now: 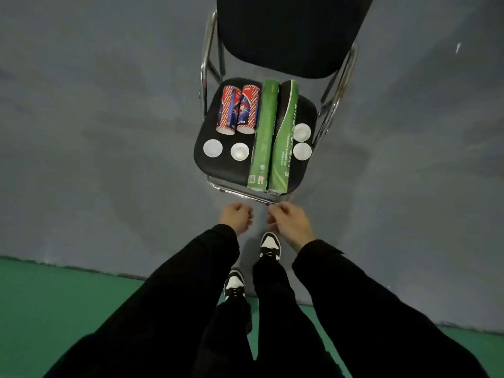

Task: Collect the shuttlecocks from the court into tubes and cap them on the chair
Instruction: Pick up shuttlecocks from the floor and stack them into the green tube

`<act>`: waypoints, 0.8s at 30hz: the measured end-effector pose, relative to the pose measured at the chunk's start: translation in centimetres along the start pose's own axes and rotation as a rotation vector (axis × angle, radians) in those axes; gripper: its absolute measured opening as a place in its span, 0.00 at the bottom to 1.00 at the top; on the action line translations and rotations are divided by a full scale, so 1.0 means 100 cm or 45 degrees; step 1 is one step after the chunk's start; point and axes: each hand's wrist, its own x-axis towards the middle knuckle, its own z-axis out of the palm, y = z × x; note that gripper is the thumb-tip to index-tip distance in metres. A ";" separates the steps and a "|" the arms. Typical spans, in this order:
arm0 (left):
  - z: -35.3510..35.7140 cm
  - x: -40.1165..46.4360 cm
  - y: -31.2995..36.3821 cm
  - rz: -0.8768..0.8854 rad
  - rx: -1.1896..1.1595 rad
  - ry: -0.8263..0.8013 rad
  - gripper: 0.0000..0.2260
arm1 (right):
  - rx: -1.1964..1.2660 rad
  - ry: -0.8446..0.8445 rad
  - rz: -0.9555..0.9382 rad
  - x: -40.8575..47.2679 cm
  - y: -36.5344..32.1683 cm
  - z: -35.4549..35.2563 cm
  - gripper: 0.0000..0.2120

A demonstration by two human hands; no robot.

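A black folding chair [207, 165] stands in front of me. On its seat lie two short red patterned tubes [238, 110] at the left and two long green tubes [272, 137] at the right, all on their sides. Two white caps [212, 148] rest on the seat's front left, and two more white caps [302, 132] sit by the green tubes at the right. My left hand [236, 216] and my right hand [289, 221] hover just before the seat's front edge, fingers curled, holding nothing. No shuttlecock is in view.
Grey floor [109, 132] surrounds the chair. A green court surface [54, 309] begins behind my feet. My black and white shoes [268, 245] stand close to the chair's chrome front bar [234, 193].
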 end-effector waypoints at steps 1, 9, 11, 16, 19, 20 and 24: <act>0.007 0.012 -0.001 -0.012 -0.021 0.001 0.11 | -0.013 -0.014 0.028 0.010 0.005 0.000 0.09; 0.051 0.080 0.011 -0.226 -0.639 0.034 0.10 | 0.068 -0.099 0.081 0.066 0.026 -0.005 0.07; 0.054 0.091 0.014 -0.265 -0.793 0.030 0.10 | 0.088 -0.101 0.111 0.068 0.027 -0.005 0.07; 0.058 0.103 0.017 -0.352 -1.044 0.057 0.05 | 0.095 -0.139 0.177 0.062 0.027 -0.010 0.07; 0.058 0.095 0.017 -0.353 -1.115 0.079 0.02 | 0.105 -0.153 0.223 0.055 0.029 -0.010 0.06; 0.056 0.091 0.017 -0.341 -1.119 0.084 0.02 | 0.112 -0.157 0.233 0.052 0.028 -0.010 0.06; 0.047 0.058 0.017 -0.267 -1.131 0.166 0.04 | 0.089 -0.175 0.227 0.041 0.018 -0.006 0.05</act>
